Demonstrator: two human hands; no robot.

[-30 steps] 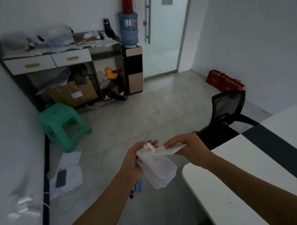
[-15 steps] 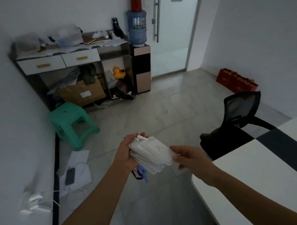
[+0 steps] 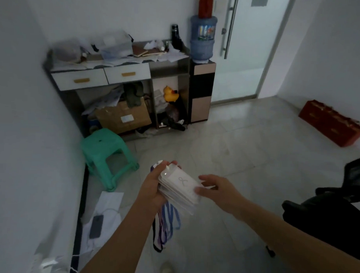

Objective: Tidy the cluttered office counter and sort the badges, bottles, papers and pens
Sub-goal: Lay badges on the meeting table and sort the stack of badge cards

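Observation:
My left hand (image 3: 153,186) grips a thick stack of white badge holders (image 3: 180,187) from the left side, with blue and purple lanyards (image 3: 168,223) dangling below it. My right hand (image 3: 216,188) touches the stack's right end, thumb on top and fingers under the edge. The cluttered counter (image 3: 116,58) stands against the far wall, covered in loose papers, a clear plastic box (image 3: 116,45), a brown notebook (image 3: 140,51) and a dark bottle (image 3: 176,40).
A green stool (image 3: 107,152) stands on the floor left of my hands. Papers and a phone (image 3: 96,225) lie by the left wall. A water dispenser (image 3: 202,61), glass door (image 3: 247,46), red boxes (image 3: 330,123) and a black office chair (image 3: 335,213) are around.
The view has swung left and the white table has left the frame. My right hand laid its badge on the stack and now holds the stack's right end. The lanyards hang lower into view.

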